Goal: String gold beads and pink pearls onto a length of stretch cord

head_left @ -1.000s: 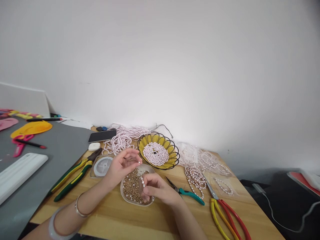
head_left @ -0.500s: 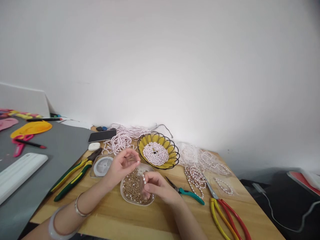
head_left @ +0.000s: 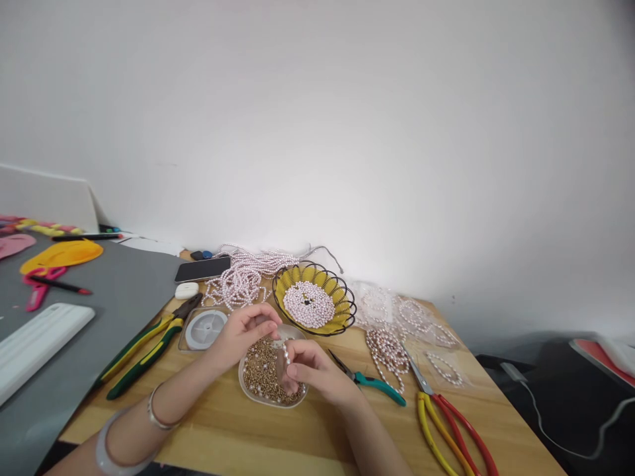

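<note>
Right hand (head_left: 317,370), bare, pinches a short, pale strand (head_left: 286,354) between thumb and fingers. It holds the strand above a clear tub (head_left: 292,332) of gold beads (head_left: 260,367), set on a wooden desk (head_left: 297,439). Left hand (head_left: 253,334) hangs just beyond, over the far left of the tub, with thumb and fingertips drawn near each other; I can't tell whether they grasp anything (a single bead would be too small to make out).

What could go wrong, as I judge it: if the right thumb eases, the strand may slip down into the tub and be lost among the loose beads. If its upper end is unknotted, which is not visible, a tip downward could let beads run off. A wrist brushing the low tub could spill the gold ones across the desk.

The strand's long axis runs roughly up and down in the view, bowing slightly. Its upper end points away from the wearer, toward the yellow basket (head_left: 343,309); its lower end disappears behind the thumb. Whether it stands upright or slants away is unclear.
</note>
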Action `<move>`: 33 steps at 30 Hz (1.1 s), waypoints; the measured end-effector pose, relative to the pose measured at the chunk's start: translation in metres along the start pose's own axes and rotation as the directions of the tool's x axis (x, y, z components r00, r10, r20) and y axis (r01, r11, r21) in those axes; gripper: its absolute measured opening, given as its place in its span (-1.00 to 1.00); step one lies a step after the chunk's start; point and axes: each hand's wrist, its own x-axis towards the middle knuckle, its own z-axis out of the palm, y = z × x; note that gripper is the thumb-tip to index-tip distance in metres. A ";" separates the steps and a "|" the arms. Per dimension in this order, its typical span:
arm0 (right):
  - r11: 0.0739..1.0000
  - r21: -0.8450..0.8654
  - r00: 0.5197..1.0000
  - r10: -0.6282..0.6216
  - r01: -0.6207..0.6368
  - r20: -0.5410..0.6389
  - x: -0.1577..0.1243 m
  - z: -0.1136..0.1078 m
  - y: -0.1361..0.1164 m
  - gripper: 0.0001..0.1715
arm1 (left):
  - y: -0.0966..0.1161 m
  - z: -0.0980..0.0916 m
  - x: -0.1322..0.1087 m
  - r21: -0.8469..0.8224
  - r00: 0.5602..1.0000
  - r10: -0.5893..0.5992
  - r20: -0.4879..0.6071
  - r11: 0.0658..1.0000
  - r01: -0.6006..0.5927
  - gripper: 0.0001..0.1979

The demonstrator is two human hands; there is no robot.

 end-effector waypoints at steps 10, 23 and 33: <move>1.000 0.027 1.000 0.007 -0.007 0.013 -0.001 0.000 0.002 -0.55 | -0.009 -0.001 0.001 -0.106 0.999 0.011 -0.035 0.994 -0.015 -0.83; 0.998 0.010 0.998 0.067 -0.067 0.012 -0.002 0.002 0.000 -0.49 | -0.011 -0.003 -0.001 -0.116 1.000 0.005 -0.002 0.993 -0.005 -0.80; 0.998 -0.018 0.998 0.067 -0.066 0.010 -0.001 0.004 -0.003 -0.49 | -0.006 -0.001 -0.001 -0.087 1.000 0.019 -0.010 0.996 -0.020 -0.77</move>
